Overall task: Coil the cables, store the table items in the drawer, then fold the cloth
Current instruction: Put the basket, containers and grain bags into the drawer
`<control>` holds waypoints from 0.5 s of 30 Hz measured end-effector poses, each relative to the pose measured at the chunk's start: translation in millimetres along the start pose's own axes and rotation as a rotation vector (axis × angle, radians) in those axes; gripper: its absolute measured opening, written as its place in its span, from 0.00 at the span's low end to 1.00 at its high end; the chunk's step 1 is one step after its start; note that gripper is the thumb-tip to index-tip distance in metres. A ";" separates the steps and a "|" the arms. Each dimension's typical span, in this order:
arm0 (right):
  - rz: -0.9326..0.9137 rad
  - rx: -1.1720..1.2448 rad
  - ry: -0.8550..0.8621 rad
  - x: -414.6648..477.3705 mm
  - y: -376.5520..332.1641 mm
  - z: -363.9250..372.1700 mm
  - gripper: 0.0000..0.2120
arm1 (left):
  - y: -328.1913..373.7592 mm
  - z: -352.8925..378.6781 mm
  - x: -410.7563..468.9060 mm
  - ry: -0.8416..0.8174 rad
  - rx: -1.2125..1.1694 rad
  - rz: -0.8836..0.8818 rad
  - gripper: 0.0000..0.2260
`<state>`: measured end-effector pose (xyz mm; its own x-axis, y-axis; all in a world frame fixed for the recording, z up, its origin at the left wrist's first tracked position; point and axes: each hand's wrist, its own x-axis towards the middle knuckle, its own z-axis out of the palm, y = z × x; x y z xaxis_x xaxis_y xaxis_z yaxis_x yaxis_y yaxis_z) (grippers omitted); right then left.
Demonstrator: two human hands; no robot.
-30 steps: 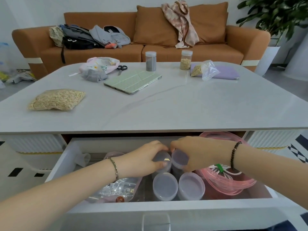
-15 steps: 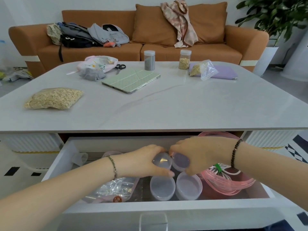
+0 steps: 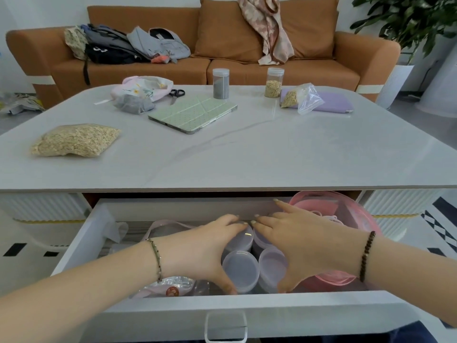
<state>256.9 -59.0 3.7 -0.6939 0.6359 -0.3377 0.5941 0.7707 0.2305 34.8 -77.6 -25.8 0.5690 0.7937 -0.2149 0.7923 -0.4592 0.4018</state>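
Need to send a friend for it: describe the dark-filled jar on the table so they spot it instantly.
Go to the far edge of the white table, by the orange sofa. Two clear lidded jars stand there; take the left jar, behind the green tablet case. Its filling is dark grey, whereas the right jar holds pale grain.

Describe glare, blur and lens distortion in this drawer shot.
Head view: soft, even light, faint shadows; a pale sheen streaks the tabletop; a small highlight sits on a jar lid; left hand and right hand look sharp; wide-angle stretch enlarges the forearms at bottom corners.
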 end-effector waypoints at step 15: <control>0.092 -0.011 0.155 5.4 -2.6 12.3 0.43 | -21.1 -1.3 24.3 0.145 -0.082 -0.001 0.48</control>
<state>256.6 -58.0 -9.9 -0.6918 0.7017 -0.1702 0.6541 0.7089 0.2639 31.6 -48.1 -38.4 0.5260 0.8460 -0.0870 0.7688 -0.4292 0.4741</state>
